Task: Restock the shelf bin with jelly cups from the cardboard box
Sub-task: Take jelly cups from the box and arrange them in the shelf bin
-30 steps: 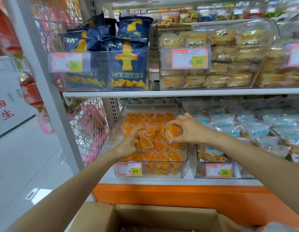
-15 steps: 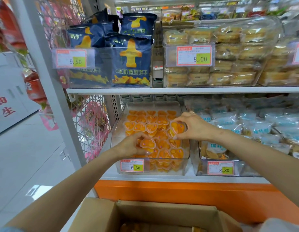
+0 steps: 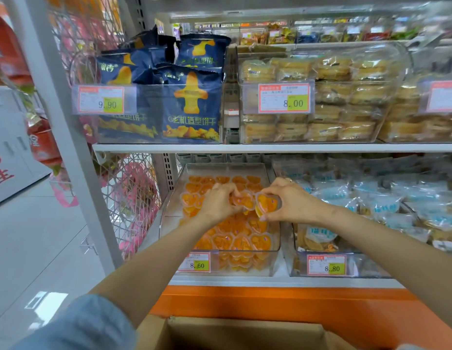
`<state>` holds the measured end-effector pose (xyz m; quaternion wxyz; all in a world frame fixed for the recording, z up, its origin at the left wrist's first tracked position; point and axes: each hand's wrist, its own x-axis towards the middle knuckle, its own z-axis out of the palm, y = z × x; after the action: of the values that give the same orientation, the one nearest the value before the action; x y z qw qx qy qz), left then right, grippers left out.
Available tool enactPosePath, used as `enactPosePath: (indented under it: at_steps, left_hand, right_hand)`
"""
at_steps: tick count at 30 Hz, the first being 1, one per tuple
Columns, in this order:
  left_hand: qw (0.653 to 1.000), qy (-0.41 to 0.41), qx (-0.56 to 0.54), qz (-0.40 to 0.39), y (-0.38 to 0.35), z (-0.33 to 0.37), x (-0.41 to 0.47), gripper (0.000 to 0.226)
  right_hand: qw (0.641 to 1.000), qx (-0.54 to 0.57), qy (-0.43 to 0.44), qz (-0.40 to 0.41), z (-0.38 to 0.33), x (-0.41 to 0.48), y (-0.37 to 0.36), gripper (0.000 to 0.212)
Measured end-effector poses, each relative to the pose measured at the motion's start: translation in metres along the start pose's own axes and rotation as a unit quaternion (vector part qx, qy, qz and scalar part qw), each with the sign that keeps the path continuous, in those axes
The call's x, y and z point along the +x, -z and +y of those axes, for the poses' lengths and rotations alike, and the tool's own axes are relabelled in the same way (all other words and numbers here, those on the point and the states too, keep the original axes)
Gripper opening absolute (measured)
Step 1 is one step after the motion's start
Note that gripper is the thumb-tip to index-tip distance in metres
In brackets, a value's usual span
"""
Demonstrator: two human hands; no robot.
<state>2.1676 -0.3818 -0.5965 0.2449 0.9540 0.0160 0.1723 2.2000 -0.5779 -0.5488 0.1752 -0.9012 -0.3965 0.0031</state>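
Observation:
A clear plastic shelf bin [image 3: 276, 238] on the lower shelf holds several orange heart-shaped jelly cups [image 3: 235, 238]. Both hands are inside it, over its middle. My left hand [image 3: 220, 203] curls its fingers around a jelly cup [image 3: 245, 202]. My right hand [image 3: 290, 200] pinches another jelly cup [image 3: 266, 204] between thumb and fingers, right beside the first. The open cardboard box [image 3: 245, 332] sits below at the bottom edge; its contents are out of view.
A price tag 8.60 [image 3: 196, 262] fronts the bin. To its right stands a bin of pale blue packets [image 3: 371, 213]. The upper shelf [image 3: 270, 147] carries dark blue biscuit bags [image 3: 192, 104] and wrapped cakes [image 3: 321, 102]. A wire rack [image 3: 129, 198] flanks the left.
My left hand has moved up and right with a cup, meeting the right hand over the bin's middle. The camera has tilted slightly, showing less of the box.

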Motion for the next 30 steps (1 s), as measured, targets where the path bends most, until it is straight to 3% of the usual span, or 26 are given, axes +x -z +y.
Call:
enactPosePath:
  at_steps: [9, 21, 30]
  left_hand:
    - [0.992, -0.001, 0.122, 0.009, -0.016, -0.014, 0.001, 0.026]
    - [0.991, -0.014, 0.129, 0.028, -0.022, -0.018, 0.002, 0.034]
    - [0.990, -0.043, 0.128, 0.026, -0.021, -0.026, 0.001, 0.038]
  right_hand:
    - [1.000, -0.005, 0.006, -0.003, 0.009, 0.003, 0.002, 0.069]
    - [0.998, -0.055, -0.022, -0.013, 0.004, 0.021, 0.003, 0.070]
    - [0.984, -0.145, -0.056, -0.085, -0.007, 0.055, -0.011, 0.069]
